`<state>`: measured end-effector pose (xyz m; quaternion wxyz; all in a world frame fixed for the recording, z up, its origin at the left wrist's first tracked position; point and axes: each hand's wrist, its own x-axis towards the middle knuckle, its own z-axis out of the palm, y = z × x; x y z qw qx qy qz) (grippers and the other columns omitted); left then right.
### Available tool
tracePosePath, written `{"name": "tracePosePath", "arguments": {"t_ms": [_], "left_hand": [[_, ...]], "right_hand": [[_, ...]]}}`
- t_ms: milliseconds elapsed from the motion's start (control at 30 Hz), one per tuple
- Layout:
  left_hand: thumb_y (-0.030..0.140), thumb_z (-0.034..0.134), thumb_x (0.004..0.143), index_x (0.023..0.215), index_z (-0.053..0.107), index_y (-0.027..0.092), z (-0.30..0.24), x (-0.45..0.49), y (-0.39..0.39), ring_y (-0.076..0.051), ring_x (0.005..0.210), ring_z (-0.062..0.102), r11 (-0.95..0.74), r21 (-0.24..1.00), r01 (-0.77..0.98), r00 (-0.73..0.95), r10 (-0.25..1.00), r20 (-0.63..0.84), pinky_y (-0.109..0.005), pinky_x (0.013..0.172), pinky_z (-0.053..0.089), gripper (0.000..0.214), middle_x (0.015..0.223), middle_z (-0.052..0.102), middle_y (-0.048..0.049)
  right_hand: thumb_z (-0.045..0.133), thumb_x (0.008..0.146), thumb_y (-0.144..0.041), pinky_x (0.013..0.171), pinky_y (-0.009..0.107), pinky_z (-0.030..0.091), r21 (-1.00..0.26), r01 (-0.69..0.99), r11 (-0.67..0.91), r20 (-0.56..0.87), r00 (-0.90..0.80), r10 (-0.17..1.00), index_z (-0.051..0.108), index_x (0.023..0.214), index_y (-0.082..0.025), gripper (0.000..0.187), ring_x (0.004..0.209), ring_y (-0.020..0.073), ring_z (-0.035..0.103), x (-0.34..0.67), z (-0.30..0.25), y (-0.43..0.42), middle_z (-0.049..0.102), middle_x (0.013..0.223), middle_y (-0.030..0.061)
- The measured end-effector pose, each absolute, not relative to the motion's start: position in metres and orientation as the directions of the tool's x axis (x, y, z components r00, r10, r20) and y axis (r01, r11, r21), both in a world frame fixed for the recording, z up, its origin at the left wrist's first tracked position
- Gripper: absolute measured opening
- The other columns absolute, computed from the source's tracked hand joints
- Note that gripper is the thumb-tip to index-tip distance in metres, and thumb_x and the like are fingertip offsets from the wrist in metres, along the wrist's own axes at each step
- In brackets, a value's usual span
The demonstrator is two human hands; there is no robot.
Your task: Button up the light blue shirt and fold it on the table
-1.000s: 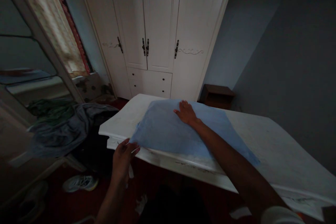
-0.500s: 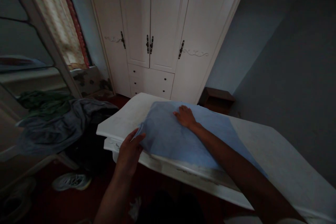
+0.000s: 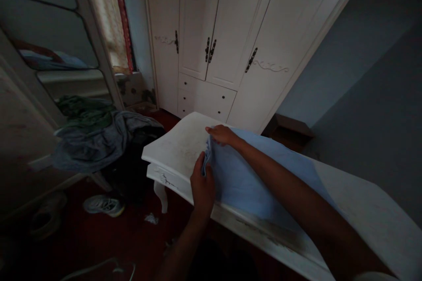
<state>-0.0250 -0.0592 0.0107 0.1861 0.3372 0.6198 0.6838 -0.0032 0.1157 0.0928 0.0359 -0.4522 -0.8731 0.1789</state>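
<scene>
A light blue cloth [image 3: 250, 175] lies spread over the middle of a white table [image 3: 180, 145]. Its left edge is lifted and gathered between my two hands. Near the table's front edge, my left hand [image 3: 203, 186] pinches the near corner, with cloth folds showing above the thumb. My right hand [image 3: 221, 135] grips the far end of that same edge, its fingers closed over the fabric. My right forearm crosses above the cloth and hides part of it.
Behind the table stands a white wardrobe [image 3: 194, 22] with dark handles. A pile of grey and green clothes [image 3: 95, 140] sits at the left, beside a mirror [image 3: 49, 30]. A sneaker [image 3: 103, 205] rests on the red floor. A brown wooden box-like cabinet [image 3: 292, 129] is at the back right.
My right hand has gone from lying flat on the cloth to gripping its left edge. My left hand has drawn the near corner inward and up. The view has turned left.
</scene>
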Motion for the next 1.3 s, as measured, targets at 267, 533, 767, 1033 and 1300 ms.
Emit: {"name": "tracePosePath", "arguments": {"t_ms": [267, 533, 767, 1033, 1300], "left_hand": [[0.010, 0.038, 0.090, 0.137, 0.048, 0.013, -0.008, -0.003, -0.056, -0.022, 0.129, 0.050, -0.239, 0.748, 0.619, -0.365, 0.756, 0.544, -0.042, 0.109, 0.042, 0.048, 0.138, 0.054, -0.0139], [-0.008, 0.036, 0.073, 0.129, 0.054, 0.008, -0.007, 0.006, -0.057, -0.022, 0.130, 0.048, -0.194, 0.397, 0.897, -0.072, 0.823, 0.564, -0.041, 0.109, 0.042, 0.061, 0.136, 0.055, -0.0154], [-0.008, 0.036, 0.072, 0.129, 0.054, 0.008, 0.008, 0.008, -0.064, -0.021, 0.130, 0.048, -0.250, 0.330, 0.910, 0.001, 0.798, 0.602, -0.037, 0.109, 0.043, 0.061, 0.136, 0.055, -0.0143], [-0.004, 0.039, 0.079, 0.127, 0.055, 0.008, 0.030, 0.029, -0.065, -0.022, 0.127, 0.051, -0.344, 0.282, 0.895, 0.072, 0.737, 0.672, -0.036, 0.107, 0.045, 0.052, 0.134, 0.057, -0.0139], [0.002, 0.041, 0.084, 0.127, 0.053, 0.006, 0.075, 0.073, -0.060, -0.022, 0.128, 0.050, -0.495, 0.264, 0.828, 0.233, 0.732, 0.640, -0.035, 0.108, 0.044, 0.045, 0.134, 0.056, -0.0167]], "right_hand": [[0.038, 0.089, -0.068, 0.051, 0.027, 0.053, -0.324, 0.855, 0.406, -0.224, -0.486, 0.845, 0.064, 0.102, -0.009, 0.065, 0.068, 0.0218, 0.069, 0.021, 0.105, 0.115, 0.071, 0.095, 0.0186], [0.058, 0.075, -0.069, 0.082, 0.035, 0.052, -0.194, 0.878, 0.439, -0.069, -0.458, 0.886, 0.049, 0.127, -0.005, 0.083, 0.107, 0.0326, 0.063, 0.006, 0.087, 0.120, 0.059, 0.125, 0.0254], [0.066, 0.076, -0.019, 0.087, 0.036, 0.051, -0.178, 0.930, 0.322, 0.019, -0.324, 0.946, 0.058, 0.119, -0.003, 0.047, 0.109, 0.0327, 0.062, -0.012, 0.084, 0.145, 0.062, 0.119, 0.0267], [0.064, 0.066, -0.009, 0.080, 0.032, 0.050, -0.250, 0.914, 0.318, 0.080, -0.308, 0.948, 0.070, 0.087, -0.007, 0.022, 0.097, 0.0279, 0.064, 0.039, 0.130, 0.169, 0.069, 0.096, 0.0183], [0.068, 0.065, -0.014, 0.050, 0.023, 0.043, -0.584, 0.792, 0.178, 0.061, -0.176, 0.982, 0.060, 0.061, -0.014, 0.009, 0.057, 0.0147, 0.058, 0.129, 0.151, 0.173, 0.056, 0.054, 0.0019]]}}
